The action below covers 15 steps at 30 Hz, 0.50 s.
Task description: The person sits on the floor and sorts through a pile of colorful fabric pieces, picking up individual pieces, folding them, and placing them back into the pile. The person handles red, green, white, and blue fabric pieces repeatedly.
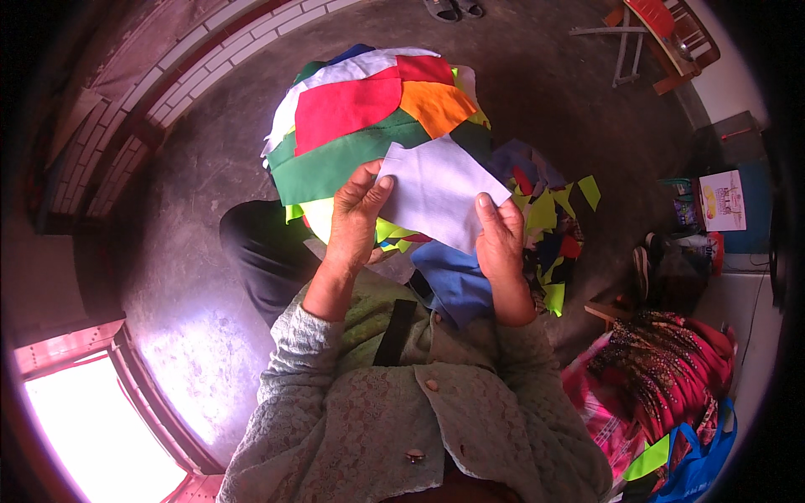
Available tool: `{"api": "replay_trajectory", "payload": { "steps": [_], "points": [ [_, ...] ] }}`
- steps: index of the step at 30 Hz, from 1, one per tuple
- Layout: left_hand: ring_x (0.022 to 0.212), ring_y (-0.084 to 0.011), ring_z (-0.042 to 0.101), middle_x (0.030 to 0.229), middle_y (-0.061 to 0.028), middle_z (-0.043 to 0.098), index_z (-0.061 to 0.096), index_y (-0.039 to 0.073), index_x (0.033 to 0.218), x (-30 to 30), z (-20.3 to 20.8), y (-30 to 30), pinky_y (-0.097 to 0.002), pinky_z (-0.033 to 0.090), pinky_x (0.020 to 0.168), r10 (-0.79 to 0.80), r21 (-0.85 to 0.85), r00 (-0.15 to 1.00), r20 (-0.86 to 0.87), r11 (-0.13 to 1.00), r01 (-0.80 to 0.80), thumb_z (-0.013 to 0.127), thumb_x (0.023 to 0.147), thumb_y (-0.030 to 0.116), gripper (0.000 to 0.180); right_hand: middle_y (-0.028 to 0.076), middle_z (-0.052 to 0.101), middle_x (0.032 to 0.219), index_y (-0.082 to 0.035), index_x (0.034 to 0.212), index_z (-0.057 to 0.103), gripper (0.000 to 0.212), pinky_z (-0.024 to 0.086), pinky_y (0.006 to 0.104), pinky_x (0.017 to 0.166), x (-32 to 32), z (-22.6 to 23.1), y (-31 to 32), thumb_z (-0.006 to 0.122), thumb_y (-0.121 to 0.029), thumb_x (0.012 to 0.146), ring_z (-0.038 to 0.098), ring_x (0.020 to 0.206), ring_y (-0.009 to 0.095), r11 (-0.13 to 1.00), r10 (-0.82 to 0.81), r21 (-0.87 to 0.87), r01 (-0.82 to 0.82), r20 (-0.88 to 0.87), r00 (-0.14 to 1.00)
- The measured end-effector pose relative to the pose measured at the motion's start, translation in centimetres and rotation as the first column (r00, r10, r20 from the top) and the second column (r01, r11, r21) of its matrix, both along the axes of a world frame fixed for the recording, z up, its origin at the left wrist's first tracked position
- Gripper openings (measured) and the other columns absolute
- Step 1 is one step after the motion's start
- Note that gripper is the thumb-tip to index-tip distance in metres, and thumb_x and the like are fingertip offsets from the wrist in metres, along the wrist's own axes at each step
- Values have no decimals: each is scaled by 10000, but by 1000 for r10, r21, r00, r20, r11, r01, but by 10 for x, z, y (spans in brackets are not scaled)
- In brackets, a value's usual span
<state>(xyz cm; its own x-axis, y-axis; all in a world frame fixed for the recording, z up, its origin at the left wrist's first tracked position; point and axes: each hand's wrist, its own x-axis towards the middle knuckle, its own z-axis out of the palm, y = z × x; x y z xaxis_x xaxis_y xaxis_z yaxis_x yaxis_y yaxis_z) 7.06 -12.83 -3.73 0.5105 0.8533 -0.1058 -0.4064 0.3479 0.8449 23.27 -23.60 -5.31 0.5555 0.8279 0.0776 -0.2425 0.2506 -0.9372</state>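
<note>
Between my hands I hold up a pale lavender-white piece of cloth (440, 189). My left hand (359, 210) pinches its left edge between thumb and fingers. On the opposite edge, my right hand (501, 239) grips it with the thumb on top. Just beyond the cloth is a rounded heap covered in fabric pieces, among them a green piece (323, 163), a red piece (348, 107), an orange piece (436, 105) and a white strip (285, 117). A blue cloth (453, 281) lies over my lap below the right hand.
Fabric scraps (545, 210), many neon yellow, lie on the floor to the right. A pink patterned cloth bundle (667, 369) and a blue bag (700, 457) are at lower right. A chair with an orange-red part (650, 21) stands far right. Dark slippers (453, 10) lie at the far edge.
</note>
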Motion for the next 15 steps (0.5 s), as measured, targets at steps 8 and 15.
{"api": "replay_trajectory", "payload": {
  "steps": [8, 15],
  "points": [
    [939, -69, 514, 1040, -4, 593, 552, 14, 1151, 2, -10, -6, -227, 412, 858, 9, 119, 994, -111, 993, 5, 524, 922, 17, 231, -45, 562, 902, -13, 1047, 604, 270, 382, 216, 769, 9, -8, -2, 513, -254, 965, 453, 841, 35, 978, -82, -180, 104, 126, 989],
    [855, -41, 477, 939, 19, 571, 492, 9, 1207, 1, 12, -2, -181, 391, 772, 55, 243, 988, -145, 970, -18, 522, 932, 20, 276, -38, 575, 921, -3, 1077, 593, 240, 396, 209, 765, 27, -2, 17, 506, -196, 966, 472, 830, 35, 987, 58, -158, -28, 190, 980]
  ]
}}
